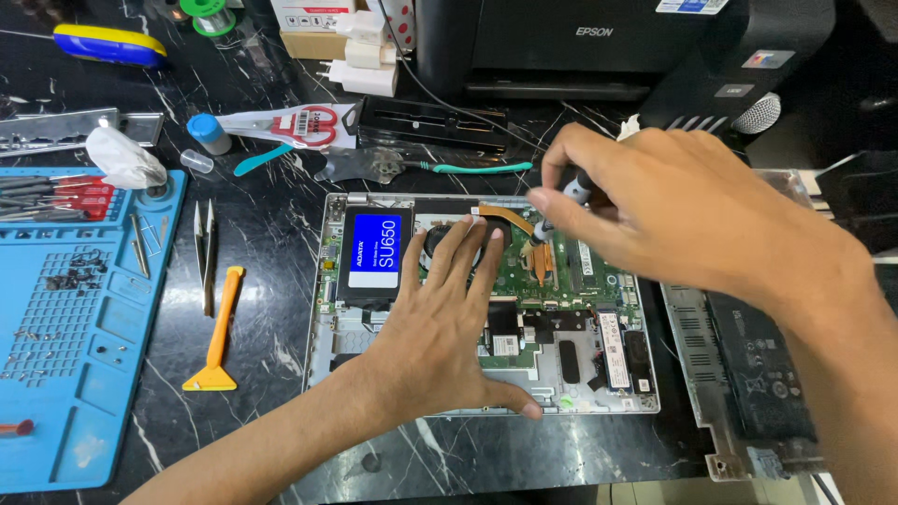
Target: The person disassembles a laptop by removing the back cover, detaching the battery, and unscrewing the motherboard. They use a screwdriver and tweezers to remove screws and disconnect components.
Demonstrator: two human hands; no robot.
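An opened laptop base [599,397] lies bottom-up on the dark marble table, its green circuit board [524,276] and copper heat pipe [510,217] exposed. A black drive with a blue label [374,252] sits in its left bay. My left hand [449,327] lies flat on the laptop, fingers spread over the round black fan. My right hand [673,201] grips a small grey-and-black screwdriver [571,192], tip down on the board near the heat pipe.
A blue work mat [84,374] with loose screws and red-handled drivers lies at the left. Tweezers [204,252] and an orange pry tool [220,332] lie beside it. The laptop's removed cover [739,374] is at the right. A black printer [580,47] stands behind.
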